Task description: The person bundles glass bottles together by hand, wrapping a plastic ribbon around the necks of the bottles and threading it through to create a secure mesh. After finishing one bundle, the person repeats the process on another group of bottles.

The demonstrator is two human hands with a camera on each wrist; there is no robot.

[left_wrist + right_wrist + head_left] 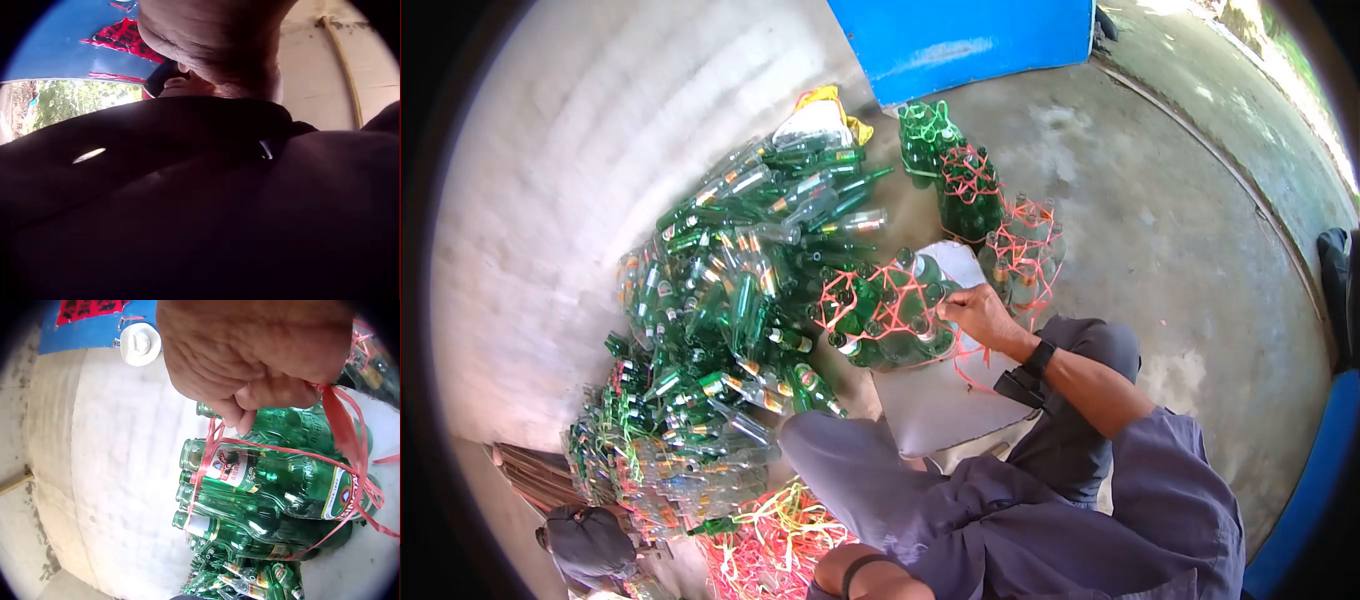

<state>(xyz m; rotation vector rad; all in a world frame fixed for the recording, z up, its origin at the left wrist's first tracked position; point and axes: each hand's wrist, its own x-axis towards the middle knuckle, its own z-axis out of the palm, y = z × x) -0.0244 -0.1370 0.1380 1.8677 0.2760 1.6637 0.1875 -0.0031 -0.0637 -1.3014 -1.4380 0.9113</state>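
Observation:
My right hand (980, 318) pinches red plastic twine (340, 422) over the necks of several green glass bottles (275, 478). The bottles stand upright in a group on a pale board (940, 400) before my knees, and red twine (890, 325) laces between their necks. In the right wrist view the curled fingers are right at the bottle mouths, and a loose twine end hangs beside the bottles. My left wrist (865, 572), with a dark band, shows at the bottom edge of the head view; the fingers are out of sight. A dark shirt (187, 206) fills most of the left wrist view.
A large heap of loose bottles (745, 290) lies along the white wall to the left. Twine-bound bundles (970, 200) stand beyond the board. Red and yellow twine (775, 540) is piled by the left knee. Another person (590, 540) is at the lower left.

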